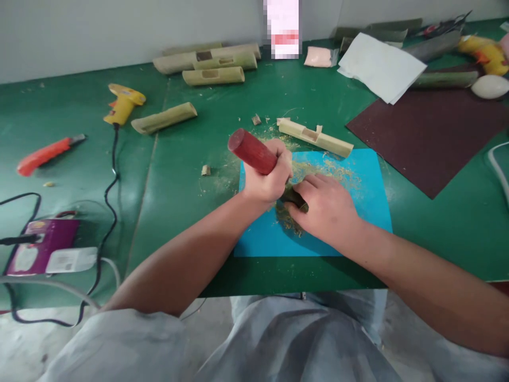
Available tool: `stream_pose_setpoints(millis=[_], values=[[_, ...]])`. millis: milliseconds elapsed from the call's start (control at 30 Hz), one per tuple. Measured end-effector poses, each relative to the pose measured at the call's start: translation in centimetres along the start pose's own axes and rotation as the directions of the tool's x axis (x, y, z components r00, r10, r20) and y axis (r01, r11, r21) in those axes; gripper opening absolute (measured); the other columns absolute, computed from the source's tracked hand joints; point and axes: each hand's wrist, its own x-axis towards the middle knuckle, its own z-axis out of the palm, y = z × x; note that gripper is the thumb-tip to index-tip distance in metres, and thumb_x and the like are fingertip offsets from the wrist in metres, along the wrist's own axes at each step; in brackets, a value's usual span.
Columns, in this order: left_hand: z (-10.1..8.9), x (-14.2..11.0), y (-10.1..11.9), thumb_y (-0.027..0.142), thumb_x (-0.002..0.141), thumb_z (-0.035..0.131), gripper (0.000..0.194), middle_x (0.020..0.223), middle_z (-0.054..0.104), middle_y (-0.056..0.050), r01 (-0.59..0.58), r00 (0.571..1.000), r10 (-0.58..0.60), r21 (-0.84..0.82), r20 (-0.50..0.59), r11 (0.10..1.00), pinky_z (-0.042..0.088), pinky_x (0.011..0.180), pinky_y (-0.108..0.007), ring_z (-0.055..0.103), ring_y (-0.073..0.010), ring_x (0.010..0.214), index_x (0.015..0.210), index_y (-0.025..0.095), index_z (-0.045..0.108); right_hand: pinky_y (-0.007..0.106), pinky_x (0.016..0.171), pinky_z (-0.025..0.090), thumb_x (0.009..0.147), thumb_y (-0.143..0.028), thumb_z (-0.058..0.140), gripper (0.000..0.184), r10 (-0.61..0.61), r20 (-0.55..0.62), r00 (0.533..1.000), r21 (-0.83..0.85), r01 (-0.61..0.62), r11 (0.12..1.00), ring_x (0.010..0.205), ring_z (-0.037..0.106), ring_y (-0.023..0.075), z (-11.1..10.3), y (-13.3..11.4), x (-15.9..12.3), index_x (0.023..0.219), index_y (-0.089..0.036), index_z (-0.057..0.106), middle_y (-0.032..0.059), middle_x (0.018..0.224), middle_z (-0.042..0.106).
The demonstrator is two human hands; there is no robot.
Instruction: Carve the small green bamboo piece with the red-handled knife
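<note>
My left hand [267, 175] is closed round the red wooden handle [251, 151] of a tool whose working end is hidden by the hand. My right hand [326, 206] is curled over a short dark green bamboo piece [295, 198], pressing it onto the blue mat [358, 212]. The tool meets the piece between my hands. Bamboo shavings [318, 171] lie scattered on the mat around them.
A notched bamboo strip [314, 137] lies just beyond the mat. Several bamboo tubes [214, 63] lie at the back. To the left are a yellow glue gun [123, 103], an orange utility knife [43, 155] and a purple box [40, 246] with cables. Brown sheet [433, 132] at right.
</note>
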Motion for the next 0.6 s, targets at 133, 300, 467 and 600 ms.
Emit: stream_pose_setpoints(millis=[133,300,467,600], values=[[-0.05,-0.26,-0.04,0.032,0.089,0.071,0.050,0.044,0.043,0.005,0.070,0.997,-0.071,-0.040,-0.023,0.997,0.030,0.040,-0.023,0.039,-0.0058,0.040,0.049,0.019,0.043,0.038,0.075,0.042,0.094,-0.029,0.064,0.016,0.000,0.004,1.000,-0.018,0.000,1.000,0.090,0.064,0.0267,0.18,0.23,0.04,0.090,-0.016,0.073,0.0111,0.090,0.072],[0.24,0.11,0.25,0.030,0.087,0.072,0.046,0.044,0.045,0.006,0.137,0.984,-0.150,-0.137,-0.092,0.981,0.031,0.039,-0.023,0.042,-0.0061,0.039,0.051,0.020,0.045,0.038,0.075,0.041,0.093,-0.031,0.067,0.017,0.028,-0.005,1.000,-0.057,-0.028,0.998,0.091,0.065,0.0269,-0.39,0.69,0.08,0.092,-0.015,0.074,0.0113,0.091,0.072],[0.15,0.38,0.31,0.043,0.093,0.072,0.046,0.051,0.054,0.004,0.108,0.989,-0.120,-0.130,-0.091,0.986,0.041,0.045,-0.024,0.051,-0.0076,0.044,0.058,0.020,0.052,0.039,0.076,0.040,0.093,-0.041,0.069,0.025,0.050,-0.023,0.998,-0.105,-0.052,0.993,0.091,0.065,0.0284,-0.78,0.61,-0.22,0.090,-0.016,0.075,0.0107,0.090,0.072],[-0.24,-0.03,0.29,0.045,0.096,0.071,0.047,0.055,0.055,0.003,0.002,1.000,-0.003,-0.041,-0.017,0.999,0.044,0.052,-0.024,0.054,-0.0073,0.051,0.061,0.019,0.054,0.040,0.076,0.040,0.093,-0.034,0.066,0.021,0.014,-0.037,0.999,-0.115,-0.019,0.993,0.090,0.064,0.0281,-0.62,0.80,-0.19,0.083,-0.017,0.075,0.0103,0.086,0.072]])
